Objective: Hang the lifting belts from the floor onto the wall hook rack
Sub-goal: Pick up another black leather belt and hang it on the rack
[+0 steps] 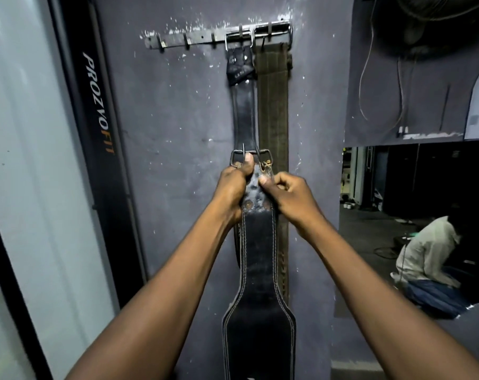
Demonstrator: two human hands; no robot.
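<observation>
I hold a black leather lifting belt upright in front of the wall, its metal buckle at the top. My left hand grips the buckle end, thumb up against the buckle. My right hand pinches the belt's right edge just below the buckle. High on the wall is a metal hook rack. From its right hooks hang a second black belt and an olive fabric belt, both behind the one I hold. The left hooks are bare.
A black panel lettered PROZVOFIT stands left of the wall. At the right a mirror reflects a person crouching. Cables hang above it.
</observation>
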